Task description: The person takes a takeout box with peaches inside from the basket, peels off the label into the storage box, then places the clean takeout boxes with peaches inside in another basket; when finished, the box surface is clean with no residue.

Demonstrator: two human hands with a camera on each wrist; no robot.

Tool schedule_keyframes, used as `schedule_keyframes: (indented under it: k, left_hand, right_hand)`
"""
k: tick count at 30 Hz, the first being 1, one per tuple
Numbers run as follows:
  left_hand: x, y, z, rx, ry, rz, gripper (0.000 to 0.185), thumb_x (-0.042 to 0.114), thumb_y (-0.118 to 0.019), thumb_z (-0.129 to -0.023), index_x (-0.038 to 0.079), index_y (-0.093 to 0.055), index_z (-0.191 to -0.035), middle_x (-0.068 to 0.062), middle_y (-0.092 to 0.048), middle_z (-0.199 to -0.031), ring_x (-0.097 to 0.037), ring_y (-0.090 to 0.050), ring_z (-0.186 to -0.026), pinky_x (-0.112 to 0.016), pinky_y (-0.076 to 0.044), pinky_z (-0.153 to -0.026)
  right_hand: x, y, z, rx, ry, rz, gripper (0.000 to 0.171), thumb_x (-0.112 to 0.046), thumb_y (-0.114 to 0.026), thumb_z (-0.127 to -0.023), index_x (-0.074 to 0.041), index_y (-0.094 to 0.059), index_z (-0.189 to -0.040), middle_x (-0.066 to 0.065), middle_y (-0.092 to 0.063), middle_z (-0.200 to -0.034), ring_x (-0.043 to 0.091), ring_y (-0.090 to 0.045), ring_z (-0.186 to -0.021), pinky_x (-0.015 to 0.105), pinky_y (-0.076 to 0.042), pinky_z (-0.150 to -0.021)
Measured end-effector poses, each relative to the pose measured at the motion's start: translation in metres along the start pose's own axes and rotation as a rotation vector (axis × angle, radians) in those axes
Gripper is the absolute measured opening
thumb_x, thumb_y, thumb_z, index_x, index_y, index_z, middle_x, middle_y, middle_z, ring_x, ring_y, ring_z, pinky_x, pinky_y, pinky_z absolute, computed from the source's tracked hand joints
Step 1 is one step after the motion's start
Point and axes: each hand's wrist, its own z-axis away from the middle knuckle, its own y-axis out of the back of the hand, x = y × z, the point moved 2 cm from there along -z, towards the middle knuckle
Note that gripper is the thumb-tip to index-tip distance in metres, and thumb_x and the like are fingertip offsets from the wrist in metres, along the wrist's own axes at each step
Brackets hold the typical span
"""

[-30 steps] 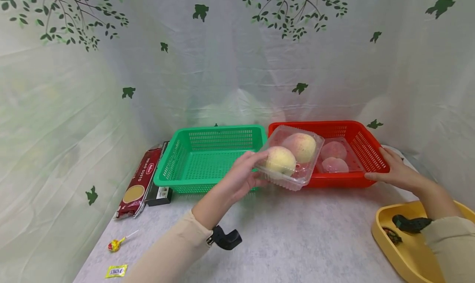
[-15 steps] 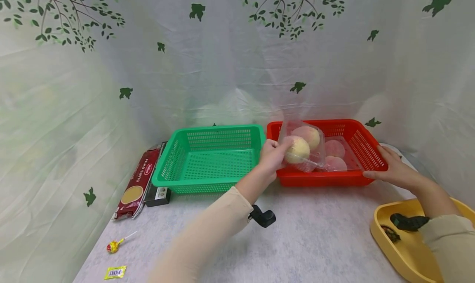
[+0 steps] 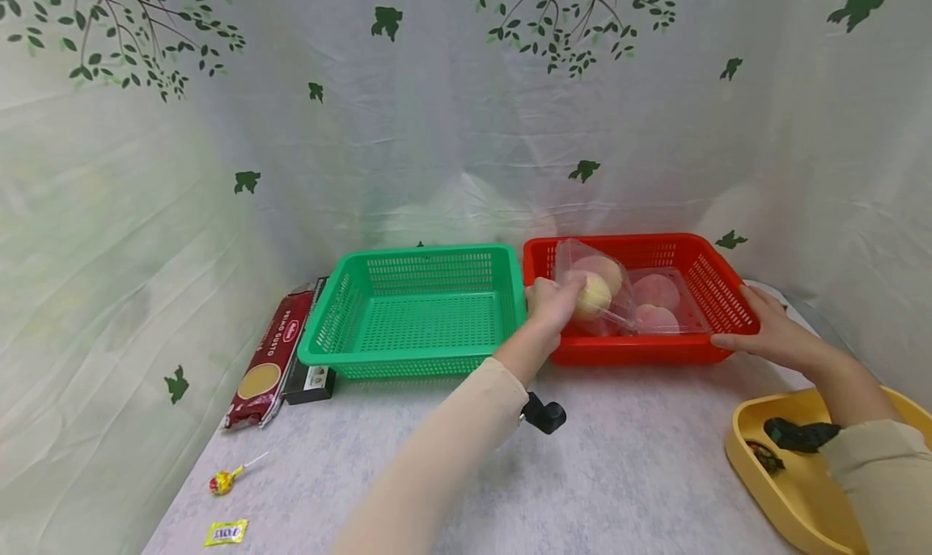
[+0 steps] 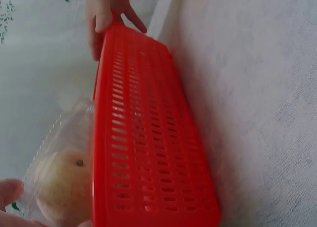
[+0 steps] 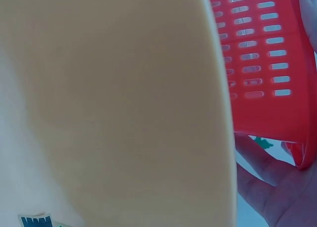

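Handling: clear clamshell (image 3: pixel 593 292) looks thin and springy, the peaches (image 3: pixel 591 292) inside bruise easily; best taken by its stiffer rim.
Left grip: left hand (image 3: pixel 551 302) pinches the clamshell's near end, tilted over the red basket (image 3: pixel 626 349).
Right grip: right hand (image 3: pixel 768 336) curls on the red basket's right rim.
Surface: speckled worktop (image 3: pixel 626 458), likely smooth.
Room: leaf-print curtain (image 3: pixel 437 118) behind the red basket.

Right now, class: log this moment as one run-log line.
left hand: lowering peach clamshell into red basket | right hand: steadying basket rim
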Motion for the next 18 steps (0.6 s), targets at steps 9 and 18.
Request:
schedule_keyframes:
  k: [9, 18]
  left_hand:
    - [-0.003, -0.004, -0.01, -0.16, 0.004, -0.053, 0.078, 0.038, -0.068, -0.091, 0.009, -0.027, -0.152, -0.008, -0.045, -0.144, -0.025, -0.045, -0.129, -0.042, -0.048, -0.107]
    - [-0.002, -0.007, -0.019, -0.262, 0.005, -0.235, 0.056, 0.024, -0.067, -0.095, 0.006, -0.043, -0.143, -0.009, -0.055, -0.128, -0.025, -0.051, -0.112, -0.041, -0.05, -0.102]
  right_hand:
    - [-0.004, 0.003, 0.001, 0.0, -0.001, -0.007, 0.122, -0.05, -0.073, -0.085, 0.0, 0.012, -0.156, 0.04, 0.011, -0.156, 0.06, -0.02, -0.129, 0.059, -0.056, -0.086]
    - [-0.004, 0.002, 0.001, -0.027, 0.05, -0.014, 0.103, -0.045, -0.071, -0.088, -0.007, -0.009, -0.16, 0.039, 0.007, -0.157, 0.06, -0.013, -0.131, 0.063, -0.054, -0.087]
